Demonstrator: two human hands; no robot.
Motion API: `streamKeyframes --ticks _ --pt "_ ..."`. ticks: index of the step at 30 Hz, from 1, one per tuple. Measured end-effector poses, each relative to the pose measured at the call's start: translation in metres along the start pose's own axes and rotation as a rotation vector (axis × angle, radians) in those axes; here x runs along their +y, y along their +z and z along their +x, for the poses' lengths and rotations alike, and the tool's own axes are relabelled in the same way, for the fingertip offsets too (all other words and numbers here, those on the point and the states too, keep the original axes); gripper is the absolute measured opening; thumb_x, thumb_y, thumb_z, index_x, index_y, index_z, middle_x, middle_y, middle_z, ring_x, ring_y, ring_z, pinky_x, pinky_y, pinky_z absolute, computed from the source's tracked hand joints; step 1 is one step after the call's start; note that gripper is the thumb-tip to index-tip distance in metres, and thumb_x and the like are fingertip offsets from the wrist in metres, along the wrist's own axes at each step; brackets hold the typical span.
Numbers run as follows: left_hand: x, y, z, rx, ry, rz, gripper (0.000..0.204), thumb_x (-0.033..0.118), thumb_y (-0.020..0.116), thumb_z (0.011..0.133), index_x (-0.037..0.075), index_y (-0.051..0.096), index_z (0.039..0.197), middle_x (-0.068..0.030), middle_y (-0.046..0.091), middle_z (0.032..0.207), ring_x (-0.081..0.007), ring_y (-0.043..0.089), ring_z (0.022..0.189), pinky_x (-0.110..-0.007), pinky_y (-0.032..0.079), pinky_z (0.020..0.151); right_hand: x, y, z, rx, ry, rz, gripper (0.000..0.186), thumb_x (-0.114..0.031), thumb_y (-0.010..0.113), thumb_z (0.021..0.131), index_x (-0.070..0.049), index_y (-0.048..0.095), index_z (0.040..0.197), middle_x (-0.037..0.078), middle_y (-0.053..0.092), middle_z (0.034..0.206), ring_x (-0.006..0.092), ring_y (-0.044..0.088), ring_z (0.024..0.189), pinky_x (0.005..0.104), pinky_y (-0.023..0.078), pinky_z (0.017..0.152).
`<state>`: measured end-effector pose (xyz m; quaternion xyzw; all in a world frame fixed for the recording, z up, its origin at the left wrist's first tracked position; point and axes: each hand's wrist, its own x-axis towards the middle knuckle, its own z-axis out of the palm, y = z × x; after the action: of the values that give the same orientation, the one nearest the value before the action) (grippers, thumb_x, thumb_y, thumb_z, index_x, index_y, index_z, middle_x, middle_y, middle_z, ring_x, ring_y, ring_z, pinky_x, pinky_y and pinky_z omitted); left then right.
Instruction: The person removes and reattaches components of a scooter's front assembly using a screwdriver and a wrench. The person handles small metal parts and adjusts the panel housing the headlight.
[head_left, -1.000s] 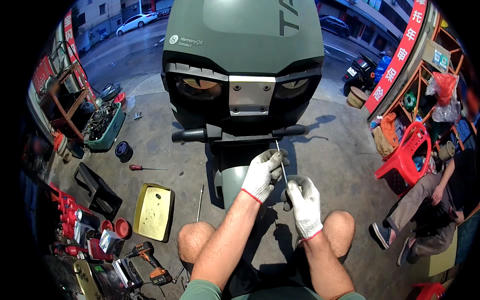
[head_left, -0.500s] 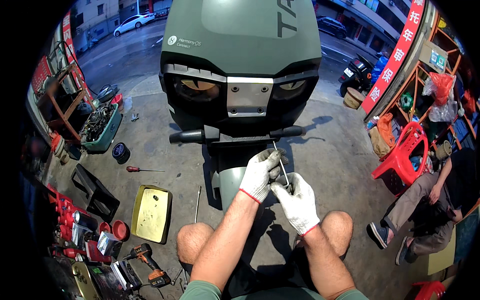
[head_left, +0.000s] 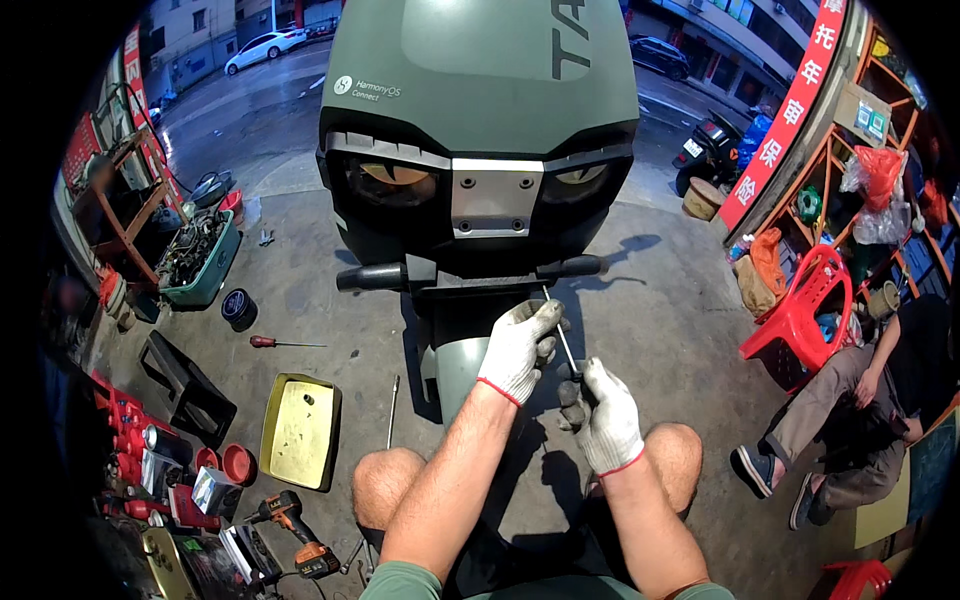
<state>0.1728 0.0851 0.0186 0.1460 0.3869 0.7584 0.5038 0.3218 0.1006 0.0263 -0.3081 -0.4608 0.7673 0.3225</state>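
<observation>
My left hand (head_left: 518, 350), in a white knit glove with darkened fingertips, pinches a thin metal rod (head_left: 566, 342) near its upper part. My right hand (head_left: 605, 415), gloved alike, has its fingers curled at the rod's lower end, which is partly hidden among them. The rod's top is close beneath the bumper bar (head_left: 480, 275) of a green scooter (head_left: 470, 90). Above the bar are a silver plate (head_left: 496, 200) with several dark fasteners and two dark lamp housings. Behind my left hand is a pale green curved panel (head_left: 455, 355).
On the floor at left lie a screwdriver (head_left: 290, 342), a long metal tool (head_left: 392, 410), a yellow tray (head_left: 272, 430), a cordless drill (head_left: 295, 530), a black stand (head_left: 190, 395) and a parts bin (head_left: 225, 260). At right, a seated person (head_left: 840, 420) is beside a red chair (head_left: 815, 305).
Since half a second ago my right hand has shifted slightly right and down, its thumb now more upright on the rod. My left hand still grips it in much the same place.
</observation>
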Motion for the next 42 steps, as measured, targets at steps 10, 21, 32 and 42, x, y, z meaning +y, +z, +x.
streamKeyframes --ticks 10,21,32,42 --pt "-0.002 -0.004 0.002 -0.086 -0.040 -0.103 0.020 0.020 0.061 0.094 0.003 0.058 0.104 -0.0018 0.057 0.080 -0.0030 0.037 0.047 -0.019 0.034 0.042 -0.003 0.015 -0.002 0.020 -0.073 -0.065 0.016 -0.019 0.055 0.095 -0.006 0.063 0.089 0.001 0.058 0.071 0.0117 0.051 0.055 0.0249 0.043 0.049" --pt "0.005 0.000 -0.003 -0.018 -0.028 0.024 0.016 0.022 0.062 0.093 0.006 0.057 0.093 0.0001 0.057 0.074 -0.0020 0.039 0.045 -0.017 0.031 0.039 0.003 0.011 -0.014 0.173 -0.352 -0.447 0.034 -0.023 0.056 0.095 0.001 0.052 0.120 0.010 0.061 0.084 0.0157 0.056 0.058 0.0281 0.046 0.055" --pt "0.000 -0.015 0.003 -0.211 -0.033 -0.084 0.022 0.024 0.062 0.093 0.003 0.061 0.101 -0.0012 0.061 0.082 -0.0032 0.044 0.052 -0.018 0.035 0.046 0.001 0.007 0.006 -0.298 0.342 0.620 0.028 -0.023 0.041 0.099 -0.002 0.059 0.099 0.006 0.058 0.070 0.0153 0.050 0.054 0.0304 0.046 0.053" --pt "0.007 -0.003 -0.004 -0.020 -0.025 0.118 0.020 0.028 0.068 0.089 0.010 0.060 0.087 0.0040 0.057 0.069 -0.0005 0.040 0.046 -0.017 0.027 0.040 -0.005 0.018 -0.008 0.179 -0.707 -1.117 0.023 -0.013 0.066 0.084 -0.004 0.061 0.104 0.013 0.063 0.091 0.0267 0.062 0.073 0.0365 0.051 0.067"
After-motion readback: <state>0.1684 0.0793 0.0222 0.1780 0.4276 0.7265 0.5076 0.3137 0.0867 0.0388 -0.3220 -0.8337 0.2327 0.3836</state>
